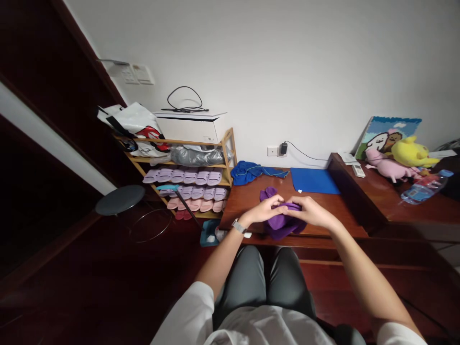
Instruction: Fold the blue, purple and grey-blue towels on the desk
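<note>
Head view of two bare hands at a purple cloth (282, 224), which lies at the near edge of the wooden table (247, 199) and serves as the landmark. The left hand (268, 209), its fingers curled and partly closed, pinches the upper left part of the cloth between thumb and fingers. The right hand (311, 211), likewise partly closed, grips the upper right part, its thumb pointing toward the left thumb. Beyond the cloth and to its left lies a crumpled blue cloth (247, 172); beyond and to its right, a flat blue mat (314, 180). Folds hide several fingertips; the cloth's full shape cannot be made out. A small white object (247, 235), left of the cloth near the left wrist, is partly hidden and unidentifiable.
</note>
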Demonstrator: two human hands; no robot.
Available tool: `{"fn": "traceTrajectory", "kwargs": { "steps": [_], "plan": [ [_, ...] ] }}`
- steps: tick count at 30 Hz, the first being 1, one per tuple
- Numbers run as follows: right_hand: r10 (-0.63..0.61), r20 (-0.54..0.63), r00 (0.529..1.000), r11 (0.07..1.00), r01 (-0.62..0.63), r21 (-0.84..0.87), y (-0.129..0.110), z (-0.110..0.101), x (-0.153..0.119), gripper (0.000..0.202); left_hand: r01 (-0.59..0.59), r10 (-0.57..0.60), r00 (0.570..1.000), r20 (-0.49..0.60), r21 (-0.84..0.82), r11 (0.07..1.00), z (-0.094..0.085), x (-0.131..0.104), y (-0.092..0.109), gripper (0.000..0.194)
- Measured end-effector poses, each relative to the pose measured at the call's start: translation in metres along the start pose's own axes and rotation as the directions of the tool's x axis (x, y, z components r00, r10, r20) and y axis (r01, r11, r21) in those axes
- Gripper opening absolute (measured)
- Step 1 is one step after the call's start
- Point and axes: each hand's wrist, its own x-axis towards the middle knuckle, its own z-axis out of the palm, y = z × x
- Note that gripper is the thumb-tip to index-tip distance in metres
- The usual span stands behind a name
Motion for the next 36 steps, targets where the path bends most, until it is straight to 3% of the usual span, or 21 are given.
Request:
{"fn": "traceTrajectory", "kwargs": {
  "steps": [3, 5, 8, 11, 15, 18, 22, 25, 27, 29, 33, 36],
  "plan": [
    [-0.083, -0.057, 0.995, 0.996, 0.082, -0.021, -0.007, -0.006, -0.007, 0.033, 0.065, -0.053, 0.992, 0.112, -0.106, 0.992, 0.006, -0.017, -0.031, 0.053],
    [-0.112, -0.151, 0.982, 0.993, 0.107, -0.043, -0.01, -0.01, -0.012, 0.03, 0.123, -0.108, 0.985, 0.134, -0.113, 0.986, 0.013, -0.028, -0.052, 0.051],
    [-0.139, -0.266, 0.954, 0.989, 0.121, -0.082, -0.011, -0.021, -0.022, 0.026, 0.16, -0.159, 0.987, 0.019, -0.061, 0.985, 0.023, -0.039, -0.075, 0.04],
    [-0.131, -0.36, 0.924, 0.988, 0.091, -0.126, -0.011, -0.035, -0.032, 0.024, 0.137, -0.137, 0.987, -0.088, -0.006, 0.991, 0.027, -0.043, -0.083, 0.036],
    [-0.068, -0.466, 0.882, 0.99, 0.002, -0.14, -0.006, -0.052, -0.04, 0.019, 0.077, -0.083, 0.963, -0.257, -0.032, 0.997, 0.022, -0.038, -0.065, 0.034],
    [0.007, -0.541, 0.841, 0.994, -0.064, -0.087, 0.004, -0.062, -0.042, 0.017, 0.029, -0.01, 0.9, -0.436, 0.036, 0.999, 0.008, -0.032, -0.038, 0.035],
    [0.082, -0.622, 0.779, 0.984, -0.162, -0.074, 0.016, -0.069, -0.043, 0.021, 0.007, 0.07, 0.855, -0.514, 0.147, 0.989, -0.016, -0.03, -0.008, 0.039],
    [0.072, -0.574, 0.815, 0.99, -0.13, -0.061, 0.02, -0.068, -0.049, 0.023, 0.038, 0.058, 0.912, -0.405, 0.227, 0.973, -0.029, -0.037, -0.003, 0.045],
    [0.062, -0.523, 0.85, 0.996, -0.087, -0.025, 0.022, -0.065, -0.058, 0.024, 0.096, -0.031, 0.974, -0.226, 0.285, 0.954, -0.032, -0.047, -0.013, 0.054],
    [0.061, -0.523, 0.85, 0.998, -0.057, 0.022, 0.026, -0.062, -0.071, 0.025, 0.158, -0.156, 0.987, -0.035, 0.355, 0.922, -0.028, -0.061, -0.033, 0.055],
    [0.084, -0.629, 0.773, 0.996, -0.075, 0.042, 0.04, -0.055, -0.1, 0.024, 0.223, -0.311, 0.934, 0.178, 0.39, 0.893, 0.002, -0.103, -0.086, 0.062],
    [0.087, -0.717, 0.691, 0.99, -0.14, -0.015, 0.05, -0.049, -0.119, 0.02, 0.264, -0.336, 0.92, 0.2, 0.314, 0.912, 0.029, -0.136, -0.114, 0.057]
  ]
}}
